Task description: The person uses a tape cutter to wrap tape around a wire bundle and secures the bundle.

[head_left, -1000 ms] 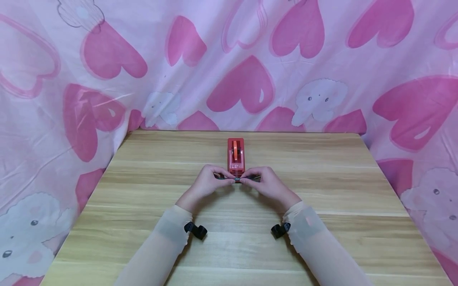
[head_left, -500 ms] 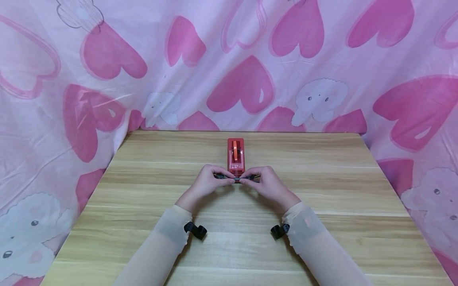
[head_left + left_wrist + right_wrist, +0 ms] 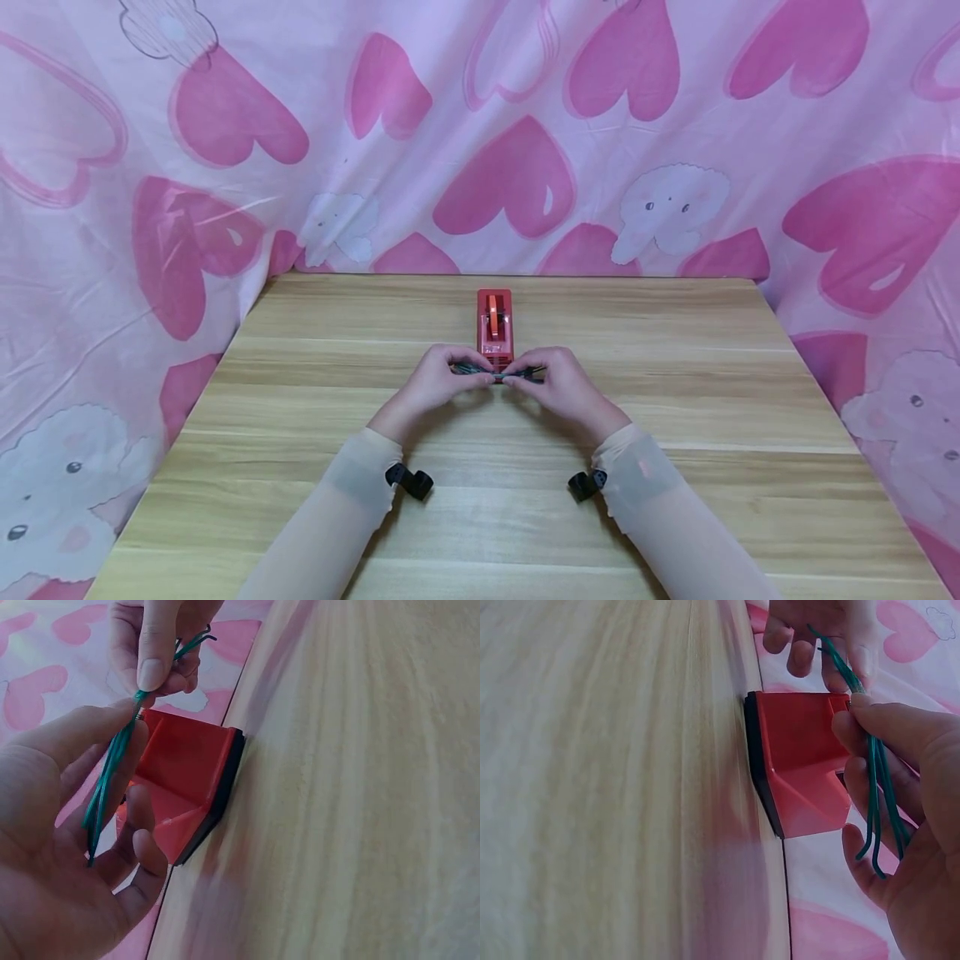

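Bundle of green wires [image 3: 110, 769] sits centre-dial, pinched by left hand [image 3: 431, 383] at nine o'clock and right hand [image 3: 566, 383] at three, red tape dispenser [image 3: 497, 347] at twelve; even pressure likely steadies it.

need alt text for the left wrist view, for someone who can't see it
A person's left hand and right hand pinch a bundle of thin green strands, with loose ends at both sides. Behind it, a red tape dispenser with a black base stands on a wooden table before pink heart-patterned cloth.
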Available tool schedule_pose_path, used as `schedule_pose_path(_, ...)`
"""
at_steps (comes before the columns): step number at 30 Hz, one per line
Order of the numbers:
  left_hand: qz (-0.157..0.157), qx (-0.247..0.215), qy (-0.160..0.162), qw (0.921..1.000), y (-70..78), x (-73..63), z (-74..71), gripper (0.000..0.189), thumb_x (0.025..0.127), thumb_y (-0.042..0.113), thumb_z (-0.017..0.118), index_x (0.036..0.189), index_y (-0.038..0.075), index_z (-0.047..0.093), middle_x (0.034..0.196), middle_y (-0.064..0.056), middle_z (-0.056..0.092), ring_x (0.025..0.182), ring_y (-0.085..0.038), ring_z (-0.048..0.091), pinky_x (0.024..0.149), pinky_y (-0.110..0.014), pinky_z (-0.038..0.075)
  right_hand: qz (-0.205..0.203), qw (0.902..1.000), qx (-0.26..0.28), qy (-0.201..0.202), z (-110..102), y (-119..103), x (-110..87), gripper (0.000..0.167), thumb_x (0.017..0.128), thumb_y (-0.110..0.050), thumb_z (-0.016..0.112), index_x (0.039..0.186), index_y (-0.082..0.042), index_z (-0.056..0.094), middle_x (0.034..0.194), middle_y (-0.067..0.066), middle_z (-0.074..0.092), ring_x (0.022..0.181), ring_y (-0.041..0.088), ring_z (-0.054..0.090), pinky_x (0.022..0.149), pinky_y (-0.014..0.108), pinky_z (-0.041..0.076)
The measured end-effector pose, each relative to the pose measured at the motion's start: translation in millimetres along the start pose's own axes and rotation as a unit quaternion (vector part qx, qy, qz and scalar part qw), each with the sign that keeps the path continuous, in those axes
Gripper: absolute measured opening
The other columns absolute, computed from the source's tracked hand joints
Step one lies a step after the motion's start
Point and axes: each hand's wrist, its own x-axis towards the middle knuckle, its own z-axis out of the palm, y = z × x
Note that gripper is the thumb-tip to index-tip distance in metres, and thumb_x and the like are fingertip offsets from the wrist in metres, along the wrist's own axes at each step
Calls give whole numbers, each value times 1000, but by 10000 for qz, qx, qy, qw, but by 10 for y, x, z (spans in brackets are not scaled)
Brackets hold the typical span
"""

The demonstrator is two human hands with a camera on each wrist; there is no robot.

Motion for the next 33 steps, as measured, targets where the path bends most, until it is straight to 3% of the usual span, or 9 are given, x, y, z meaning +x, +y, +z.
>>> schedule_pose_path(4, -201, 8, 73, 9998, 20, 6, -12, 13, 93, 23, 79, 103, 15, 80, 101, -1, 78, 79, -25, 68, 66, -30, 56, -226, 9993, -295, 29, -7, -14, -4, 7, 92, -20, 80, 99, -19, 82, 101, -6, 79, 97, 10, 73, 87, 34, 60)
schedule_pose_path(9, -583, -147, 13, 9982, 29, 7, -23, 16, 94, 27, 77, 104, 14, 80, 97, -6, 77, 77, -36, 68, 56, -35, 57, -428, 9974, -579, 80, 0, 7, -5, 7, 92, -20, 81, 98, -19, 82, 98, -8, 79, 94, 7, 72, 87, 34, 58)
schedule_pose_path(14, -858, -166, 74, 9961, 46, 10, -32, 17, 95, 27, 77, 104, 14, 80, 96, -9, 76, 76, -31, 69, 57, -34, 58, -490, 9954, -803, 182, 6, 21, -5, 7, 91, -22, 82, 98, -21, 82, 98, -9, 78, 94, 9, 70, 94, 41, 53)
schedule_pose_path(18, -897, -242, 111, 9956, 44, 9, -41, 17, 96, 26, 76, 103, 11, 80, 93, -13, 75, 68, -26, 69, 55, -32, 57, -444, 9952, -854, 195, 4, -1, -8, 7, 90, -22, 82, 98, -22, 82, 98, -9, 78, 96, 11, 69, 99, 45, 50)
schedule_pose_path(26, -908, -582, -365, 9935, 28, 10, -25, 21, 96, 25, 75, 106, 7, 79, 98, -20, 79, 61, -22, 73, 51, -28, 55, -555, 9926, -1058, 196, -15, -43, -8, 9, 89, -19, 83, 99, -19, 83, 96, -5, 79, 96, 14, 69, 108, 47, 44)
schedule_pose_path(33, -751, -415, -200, 9961, -12, 26, -20, 13, 94, 17, 77, 102, 8, 80, 94, -18, 78, 64, -25, 71, 53, -31, 56, -839, 9869, -1358, 222, -14, -21, -5, 11, 88, -18, 84, 99, -19, 83, 95, -5, 81, 93, 13, 74, 114, 55, 39)
